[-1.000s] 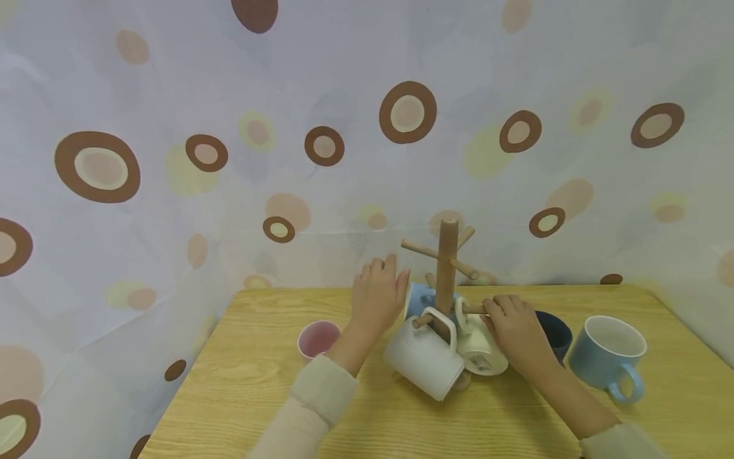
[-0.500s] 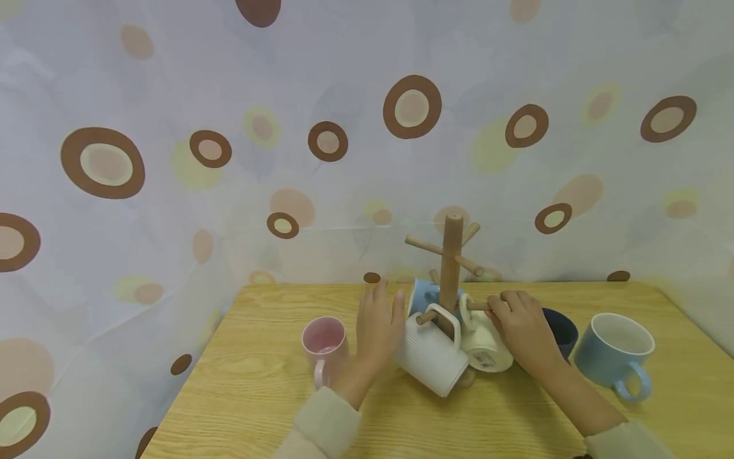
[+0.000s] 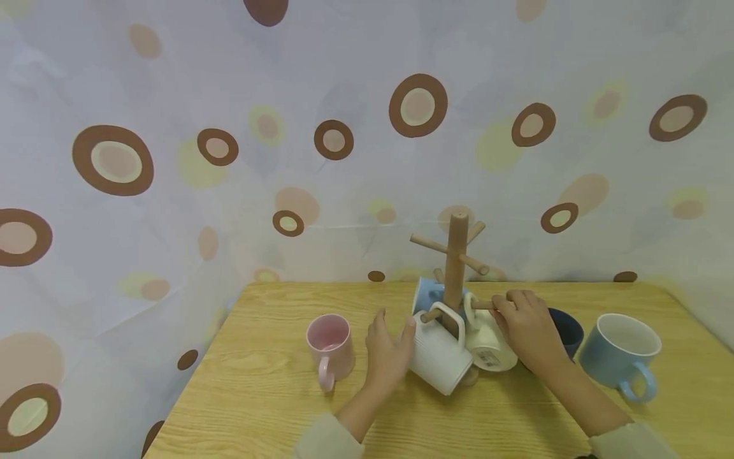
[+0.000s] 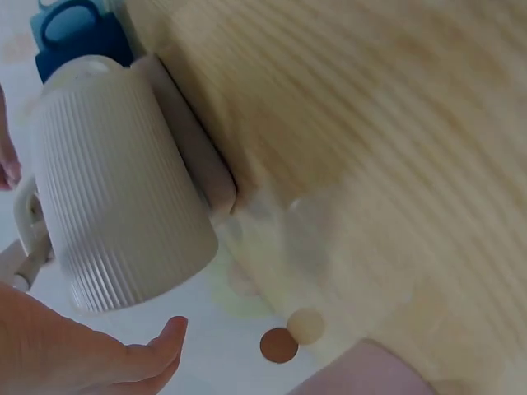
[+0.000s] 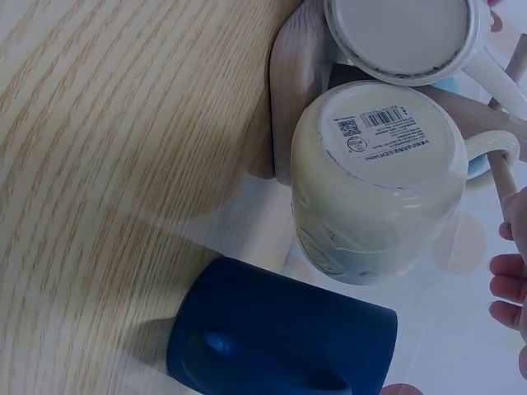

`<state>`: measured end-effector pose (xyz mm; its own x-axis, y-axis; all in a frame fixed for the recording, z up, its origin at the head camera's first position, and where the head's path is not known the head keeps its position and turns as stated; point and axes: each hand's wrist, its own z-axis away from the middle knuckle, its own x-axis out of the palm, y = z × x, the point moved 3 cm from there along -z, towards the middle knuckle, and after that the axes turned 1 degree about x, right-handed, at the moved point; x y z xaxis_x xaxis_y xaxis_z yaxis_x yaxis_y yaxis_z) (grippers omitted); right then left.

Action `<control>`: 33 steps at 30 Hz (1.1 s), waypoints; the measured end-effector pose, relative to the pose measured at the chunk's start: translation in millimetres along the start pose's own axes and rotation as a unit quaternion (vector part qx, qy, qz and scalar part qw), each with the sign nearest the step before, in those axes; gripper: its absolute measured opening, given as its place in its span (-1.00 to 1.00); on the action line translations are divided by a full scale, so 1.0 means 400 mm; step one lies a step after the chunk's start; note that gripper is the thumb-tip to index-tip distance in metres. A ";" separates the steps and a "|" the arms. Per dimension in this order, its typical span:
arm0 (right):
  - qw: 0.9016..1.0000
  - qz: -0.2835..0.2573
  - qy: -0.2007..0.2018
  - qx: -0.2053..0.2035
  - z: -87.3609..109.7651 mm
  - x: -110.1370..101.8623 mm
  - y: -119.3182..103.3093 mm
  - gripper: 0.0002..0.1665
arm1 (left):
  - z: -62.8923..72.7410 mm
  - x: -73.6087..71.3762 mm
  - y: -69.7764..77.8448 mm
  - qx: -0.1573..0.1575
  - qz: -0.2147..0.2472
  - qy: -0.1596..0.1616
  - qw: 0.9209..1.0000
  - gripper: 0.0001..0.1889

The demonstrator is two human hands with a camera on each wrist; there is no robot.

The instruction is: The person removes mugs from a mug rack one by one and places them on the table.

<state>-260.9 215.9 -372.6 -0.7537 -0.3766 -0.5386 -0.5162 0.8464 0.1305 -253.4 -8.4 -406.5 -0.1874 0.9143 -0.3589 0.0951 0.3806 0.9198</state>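
Observation:
A wooden mug tree (image 3: pixel 456 261) bears a white ribbed mug (image 3: pixel 437 354), a cream mug (image 3: pixel 490 345) and a light blue mug (image 3: pixel 424 296), hung by their handles or partly hidden behind the post. With thumb and fingers, my right hand (image 3: pixel 527 328) pinches the end of the lower right peg (image 3: pixel 483 305), where the cream mug's handle (image 4: pixel 30 216) hangs in part. Just left of the white mug is my left hand (image 3: pixel 385 357), its fingers spread and loosely bent, holding nothing. In the left wrist view, a gap separates its fingers (image 4: pixel 169 341) from that mug.
Left on the wooden table (image 3: pixel 241 382) stands a pink mug (image 3: pixel 338 358), handle toward me. At the right, a navy mug (image 5: pixel 280 329) stands partly behind my right hand, beside a larger blue mug (image 3: pixel 613 357). A dotted cloth (image 3: pixel 355 191) hangs behind the table.
My left hand has come down from beside the tree's upper part to the white mug's left side, uncovering the pink mug. My right hand stays at the peg.

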 end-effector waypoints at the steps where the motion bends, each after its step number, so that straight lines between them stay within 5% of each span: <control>1: 1.000 -0.001 0.001 0.001 0.000 0.000 0.001 -0.35 | 0.005 0.003 -0.003 -0.012 0.012 -0.004 1.000 -0.22; 7: 1.000 -0.009 0.005 0.001 0.001 0.005 0.001 -0.38 | 0.025 0.014 -0.016 -0.067 0.050 -0.005 0.996 -0.10; 22: 1.000 -0.010 0.009 0.003 0.004 0.003 0.003 -0.38 | 0.052 0.043 -0.040 -0.143 0.105 -0.023 0.984 0.06; 29: 1.000 -0.009 0.011 0.006 0.004 0.001 0.002 -0.38 | 0.073 0.064 -0.040 -0.226 0.178 -0.081 0.954 0.18; 33: 1.000 -0.009 0.009 0.008 0.004 0.002 0.001 -0.37 | 0.079 0.079 -0.035 -0.246 0.228 -0.097 0.937 0.15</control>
<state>-261.2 216.5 -374.2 -0.7515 -0.3988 -0.5255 -0.5234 0.8454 0.1069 -229.8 19.7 -435.8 -0.0506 0.9925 0.1112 -0.3497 -0.1219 0.9289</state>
